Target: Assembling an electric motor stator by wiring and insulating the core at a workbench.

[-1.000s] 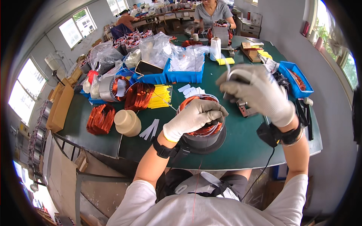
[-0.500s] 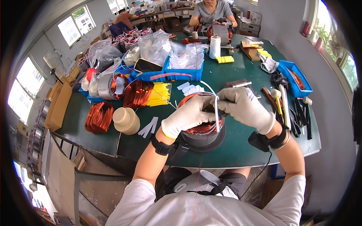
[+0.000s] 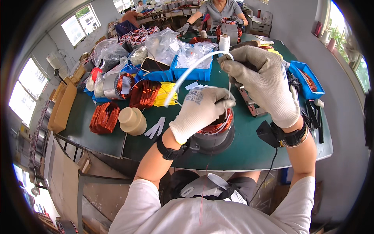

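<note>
My right hand (image 3: pixel 261 80), in a white knit glove, is raised above the stator with its fingers closed on a white tube-like cord (image 3: pixel 194 66). The cord's loose end arcs left over the blue bins and hangs free. A thinner white stretch runs down from the right fingers to my left hand (image 3: pixel 204 107), also gloved. The left fingertips are pinched together on that stretch, just above the windings. Below stands a grey motor stator (image 3: pixel 212 141) with red-brown copper coils (image 3: pixel 218 128) at its top, partly hidden by the left hand.
Left on the green table (image 3: pixel 183 162) are copper coils (image 3: pixel 104 118), a cream stepped cylinder (image 3: pixel 132 120), white paper strips (image 3: pixel 155 128) and yellow strips (image 3: pixel 165 93). Behind them are blue bins (image 3: pixel 191 73) and a phone (image 3: pixel 155 65). A metal fixture (image 3: pixel 251 102) and tools lie right. A co-worker (image 3: pixel 220 13) sits opposite.
My right hand has risen up and right, drawing the white cord into a high arc. My left hand stays low over the coils, its back now turned upward. The co-worker's arm has reached out sideways.
</note>
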Action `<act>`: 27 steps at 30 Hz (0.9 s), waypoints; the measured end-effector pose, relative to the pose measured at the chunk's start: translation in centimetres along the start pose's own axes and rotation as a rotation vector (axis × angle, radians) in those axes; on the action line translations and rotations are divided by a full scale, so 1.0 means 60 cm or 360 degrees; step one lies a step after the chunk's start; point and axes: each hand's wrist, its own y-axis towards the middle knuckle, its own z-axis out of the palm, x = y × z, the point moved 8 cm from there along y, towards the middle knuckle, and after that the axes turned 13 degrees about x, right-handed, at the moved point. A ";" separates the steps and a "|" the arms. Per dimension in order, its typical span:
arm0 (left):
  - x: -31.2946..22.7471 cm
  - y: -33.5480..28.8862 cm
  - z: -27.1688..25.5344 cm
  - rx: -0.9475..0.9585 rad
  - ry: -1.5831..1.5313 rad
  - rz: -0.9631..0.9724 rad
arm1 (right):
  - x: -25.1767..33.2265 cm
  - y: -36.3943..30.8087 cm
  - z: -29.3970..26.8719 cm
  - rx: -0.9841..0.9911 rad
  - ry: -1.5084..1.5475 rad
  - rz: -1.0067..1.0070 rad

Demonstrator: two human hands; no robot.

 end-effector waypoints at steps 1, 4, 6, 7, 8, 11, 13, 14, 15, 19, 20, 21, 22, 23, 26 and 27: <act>0.010 0.001 0.003 0.0016 0.0011 -0.0062 | -0.003 -0.003 -0.002 -0.0044 -0.0016 -0.0010; 0.041 -0.003 0.026 0.0156 -0.0086 -0.0245 | 0.001 -0.003 -0.002 -0.0096 0.0016 -0.0078; 0.031 -0.011 0.034 0.0063 0.0195 -0.0050 | 0.004 -0.005 -0.002 -0.0093 0.0058 -0.0129; 0.042 -0.014 0.042 0.0104 0.0008 -0.0121 | 0.001 -0.005 0.001 -0.0054 0.0075 -0.0072; 0.054 -0.016 0.048 0.0140 -0.0178 -0.0192 | 0.000 -0.004 0.004 -0.0012 0.0092 -0.0019; 0.068 -0.024 0.062 0.0212 -0.0242 -0.0218 | -0.001 -0.007 -0.010 -0.0066 0.0298 -0.0020; 0.046 -0.034 0.059 0.0173 -0.0048 0.0048 | -0.001 -0.015 -0.055 -0.0204 0.0461 -0.0120; 0.036 -0.035 0.054 0.0167 -0.0045 0.0063 | -0.013 -0.024 -0.082 -0.0371 0.0677 -0.0232; 0.041 -0.045 0.030 -0.0068 -0.0452 -0.0012 | -0.033 -0.031 -0.105 -0.0526 0.0793 -0.0191; 0.077 -0.050 -0.048 -0.1015 -0.0814 -0.0045 | -0.089 -0.025 -0.116 -0.0483 0.0667 0.0026; 0.082 -0.042 -0.058 -0.1196 -0.0772 -0.0025 | -0.100 -0.019 -0.095 -0.0474 0.0742 0.0080; 0.082 -0.022 -0.059 -0.1110 -0.0405 -0.0015 | -0.117 -0.012 -0.072 -0.0328 0.0652 0.0154; 0.100 0.001 -0.044 -0.0706 -0.0078 -0.0221 | -0.131 -0.009 -0.044 -0.0130 0.0684 0.0238; 0.108 0.013 -0.030 -0.0579 -0.0156 -0.0164 | -0.145 -0.007 -0.016 -0.0081 0.0794 0.0280; 0.105 0.023 -0.027 -0.0457 -0.0122 -0.0100 | -0.181 -0.007 0.045 0.0161 0.0797 0.0488; 0.098 0.024 -0.032 -0.0457 -0.0016 -0.0090 | -0.189 -0.008 0.049 0.0159 0.0798 0.0488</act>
